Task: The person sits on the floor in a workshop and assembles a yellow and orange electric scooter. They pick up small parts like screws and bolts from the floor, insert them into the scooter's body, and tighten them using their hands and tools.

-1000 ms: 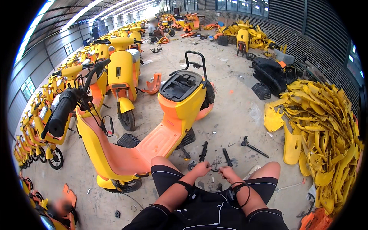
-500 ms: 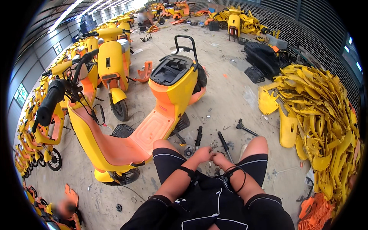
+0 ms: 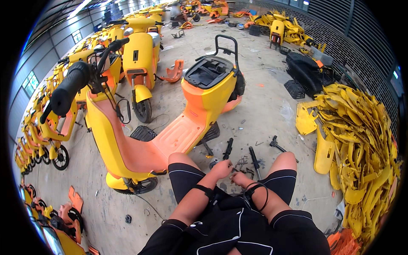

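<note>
My left hand point(image 3: 222, 168) is low in front of me between my knees, its fingers curled. Close beside it is my right hand point(image 3: 240, 178), with a narrow gap between the two and its fingers drawn together. What either hand holds is too small or hidden to make out. Just beyond them, several small metal parts point(image 3: 242, 162) lie scattered on the concrete. A black-and-silver fork tube point(image 3: 254, 159) lies past my right hand, and a second dark tube point(image 3: 228, 148) past my left.
A yellow and orange electric scooter point(image 3: 187, 123) stands at my left, its seat compartment exposed. Another black metal part point(image 3: 277, 145) lies beyond my right knee. Yellow panels point(image 3: 361, 144) are heaped on the right. Rows of scooters point(image 3: 138, 51) fill the far left; a person point(image 3: 176, 12) is far back.
My hands, close together before, are now slightly apart, the right one lower. The scooter and floor parts have shifted right in the view as my head turned left.
</note>
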### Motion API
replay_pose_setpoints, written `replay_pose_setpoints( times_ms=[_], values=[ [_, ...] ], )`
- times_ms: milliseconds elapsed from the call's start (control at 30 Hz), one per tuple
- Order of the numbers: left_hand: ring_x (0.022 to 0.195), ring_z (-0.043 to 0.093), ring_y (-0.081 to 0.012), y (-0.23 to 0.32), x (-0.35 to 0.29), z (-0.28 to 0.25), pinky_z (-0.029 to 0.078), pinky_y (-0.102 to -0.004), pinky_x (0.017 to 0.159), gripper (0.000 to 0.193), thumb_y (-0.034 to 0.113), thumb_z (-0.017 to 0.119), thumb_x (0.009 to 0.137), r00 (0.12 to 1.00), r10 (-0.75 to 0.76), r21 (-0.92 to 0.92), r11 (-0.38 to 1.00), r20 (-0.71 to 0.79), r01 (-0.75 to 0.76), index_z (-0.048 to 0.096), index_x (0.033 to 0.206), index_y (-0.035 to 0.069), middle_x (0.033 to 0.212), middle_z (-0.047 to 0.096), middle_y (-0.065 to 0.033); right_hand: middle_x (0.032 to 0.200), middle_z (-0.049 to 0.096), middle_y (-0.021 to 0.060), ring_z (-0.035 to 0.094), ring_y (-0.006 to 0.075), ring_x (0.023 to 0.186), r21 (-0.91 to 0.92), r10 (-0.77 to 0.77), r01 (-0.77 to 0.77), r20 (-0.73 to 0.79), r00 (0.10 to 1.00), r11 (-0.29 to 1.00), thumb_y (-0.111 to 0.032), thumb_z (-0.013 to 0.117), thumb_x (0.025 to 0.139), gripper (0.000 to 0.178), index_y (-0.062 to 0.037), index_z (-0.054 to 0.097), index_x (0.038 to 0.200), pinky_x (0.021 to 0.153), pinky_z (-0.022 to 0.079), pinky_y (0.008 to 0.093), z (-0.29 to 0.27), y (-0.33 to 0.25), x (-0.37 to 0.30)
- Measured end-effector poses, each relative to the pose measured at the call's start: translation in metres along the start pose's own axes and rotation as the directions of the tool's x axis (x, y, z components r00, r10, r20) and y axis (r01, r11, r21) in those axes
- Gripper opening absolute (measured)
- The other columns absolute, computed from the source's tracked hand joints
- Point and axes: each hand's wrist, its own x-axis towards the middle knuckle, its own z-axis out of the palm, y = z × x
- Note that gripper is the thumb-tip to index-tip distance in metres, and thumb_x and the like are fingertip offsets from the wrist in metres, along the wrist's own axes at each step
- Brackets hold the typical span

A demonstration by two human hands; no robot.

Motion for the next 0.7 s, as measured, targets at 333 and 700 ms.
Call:
replay_pose_setpoints(
  times_ms=[333, 700],
  values=[
    [0.092, 0.065, -0.0384, -0.043, -0.046, -0.029, 0.051, -0.0448, 0.080, 0.026, 0.025, 0.059, 0.087, 0.981, -0.152, -0.075, 0.987, -0.124, 0.143, 0.067, 0.101, 0.004, 0.097, 0.068, -0.0215, 0.080, 0.073, 0.0107, 0.068, 0.0201, 0.068, -0.247, -0.203, 0.256, 0.220, 0.954, 0.935, -0.021, 0.059, 0.089, 0.027, 0.0005, 0.069, 0.101, 0.064, 0.052, 0.0348, 0.047, -0.031, 0.041],
    [0.092, 0.066, -0.0369, -0.053, -0.071, -0.045, 0.052, -0.0420, 0.082, 0.025, 0.022, 0.058, 0.090, 0.823, -0.365, -0.202, 0.931, -0.436, 0.305, 0.065, 0.100, -0.001, 0.095, 0.068, -0.0228, 0.096, 0.069, 0.0231, 0.065, 0.0399, 0.093, -0.297, -0.539, 0.604, 0.276, 0.796, 0.740, -0.010, 0.064, 0.072, 0.023, -0.0022, 0.070, 0.093, 0.080, 0.052, 0.0451, 0.107, -0.098, 0.078]
  ],
)
